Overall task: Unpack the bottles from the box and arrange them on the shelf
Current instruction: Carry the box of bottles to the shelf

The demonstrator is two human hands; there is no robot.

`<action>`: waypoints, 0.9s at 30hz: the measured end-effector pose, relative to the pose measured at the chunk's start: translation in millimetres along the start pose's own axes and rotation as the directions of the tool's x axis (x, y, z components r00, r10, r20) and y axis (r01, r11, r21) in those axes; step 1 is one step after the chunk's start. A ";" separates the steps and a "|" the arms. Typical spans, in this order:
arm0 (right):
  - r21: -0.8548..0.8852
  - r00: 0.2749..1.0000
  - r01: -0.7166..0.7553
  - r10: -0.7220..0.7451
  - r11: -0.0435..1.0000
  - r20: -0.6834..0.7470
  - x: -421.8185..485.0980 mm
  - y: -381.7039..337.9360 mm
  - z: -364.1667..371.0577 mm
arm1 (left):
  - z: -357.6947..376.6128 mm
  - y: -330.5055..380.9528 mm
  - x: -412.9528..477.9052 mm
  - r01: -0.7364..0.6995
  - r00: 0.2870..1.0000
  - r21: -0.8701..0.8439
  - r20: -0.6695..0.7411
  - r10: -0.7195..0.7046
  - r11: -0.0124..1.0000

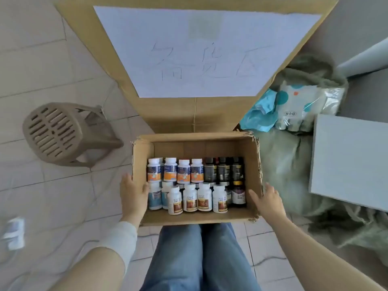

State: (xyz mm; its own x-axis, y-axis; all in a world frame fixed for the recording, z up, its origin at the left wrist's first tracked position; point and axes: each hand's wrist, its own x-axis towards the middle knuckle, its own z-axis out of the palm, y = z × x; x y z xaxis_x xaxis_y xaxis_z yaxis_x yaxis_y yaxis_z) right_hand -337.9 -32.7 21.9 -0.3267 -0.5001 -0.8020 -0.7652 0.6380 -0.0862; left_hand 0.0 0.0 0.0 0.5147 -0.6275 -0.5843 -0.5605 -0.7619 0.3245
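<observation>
Head view: open cardboard box (197,218) just ahead of the person's jeans-clad knees (199,259), above a tiled floor (63,196).
Bottles (183,171): upright inside the box in two rows, white-capped at left and front, dark ones at back right.
Left hand (134,191): grasps the box's left wall, thumb inside the rim.
Right hand (267,199): grasps the right wall, thumb inside.
Nearby: plastic stool (56,133) tipped over at left; large carton (195,114) bearing a paper sheet (199,49) behind the box.
</observation>
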 end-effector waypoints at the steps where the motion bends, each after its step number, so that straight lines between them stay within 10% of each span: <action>1: 0.008 0.999 -0.009 0.008 1.000 0.040 14.4 -4.3 2.2 | 4.3 -0.4 9.0 0.034 0.999 -0.052 0.015 -0.034 0.998; 12: -0.210 0.993 0.022 0.003 0.978 0.116 75.2 -4.9 2.1 | 2.6 -13.1 55.4 0.165 0.947 0.075 0.265 -0.179 0.983; 27: 0.099 0.991 -0.092 0.101 0.991 -0.084 -80.4 95.7 12.6 | -42.4 32.2 -21.1 -0.254 0.917 0.285 0.376 0.136 0.924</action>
State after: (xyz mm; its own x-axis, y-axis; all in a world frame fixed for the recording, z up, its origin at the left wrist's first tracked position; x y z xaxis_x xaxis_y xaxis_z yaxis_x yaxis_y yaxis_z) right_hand -377.9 75.9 70.7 -0.4475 -0.4805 -0.7542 -0.6730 0.7364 -0.0698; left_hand -1.4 -18.1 54.3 0.1519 -0.6186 -0.7709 -0.8339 -0.4989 0.2360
